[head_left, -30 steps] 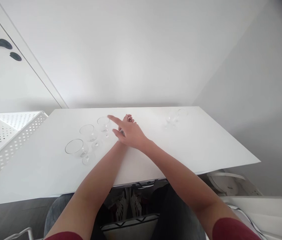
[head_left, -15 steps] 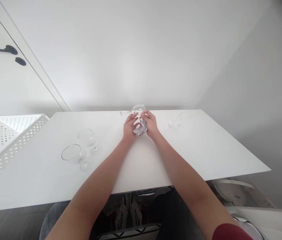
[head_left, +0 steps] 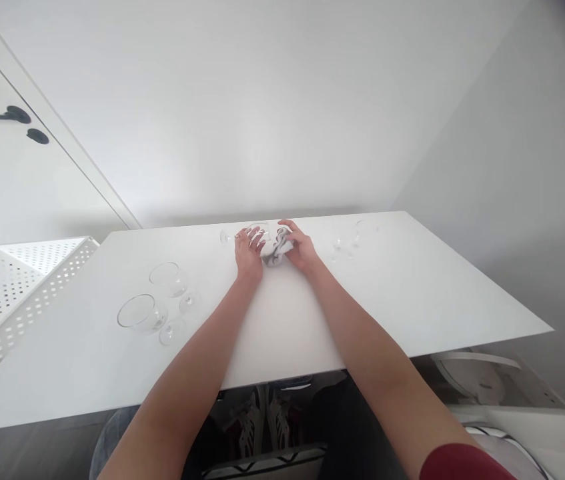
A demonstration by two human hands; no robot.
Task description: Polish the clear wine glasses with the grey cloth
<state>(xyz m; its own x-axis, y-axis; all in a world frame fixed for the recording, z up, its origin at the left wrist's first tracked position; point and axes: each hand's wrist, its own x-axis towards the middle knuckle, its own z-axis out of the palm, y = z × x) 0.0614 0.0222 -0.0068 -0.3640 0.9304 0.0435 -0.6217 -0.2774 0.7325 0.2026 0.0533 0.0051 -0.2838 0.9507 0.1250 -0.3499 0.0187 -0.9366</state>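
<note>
Near the far edge of the white table (head_left: 282, 320), my left hand (head_left: 249, 256) is wrapped round a clear wine glass (head_left: 263, 233). The glass lies on its side, its foot pointing left and its bowl to the right, partly behind my fingers. My right hand (head_left: 304, 249) pinches a crumpled pale cloth (head_left: 278, 251) just right of the bowl. A small gap seems to separate the cloth from the rim. To the left on the table are two more clear stemmed glasses, a nearer glass (head_left: 143, 315) and a farther glass (head_left: 168, 280).
Faint clear glassware (head_left: 365, 230) stands at the back right of the table. A white perforated rack (head_left: 17, 293) is beside the left edge, below a door with a black handle (head_left: 17, 115). A white wall (head_left: 262, 120) rises behind the table.
My left hand has moved left with the wine glass, away from my right hand. The cloth, in my right hand, is now apart from the bowl and more spread out.
</note>
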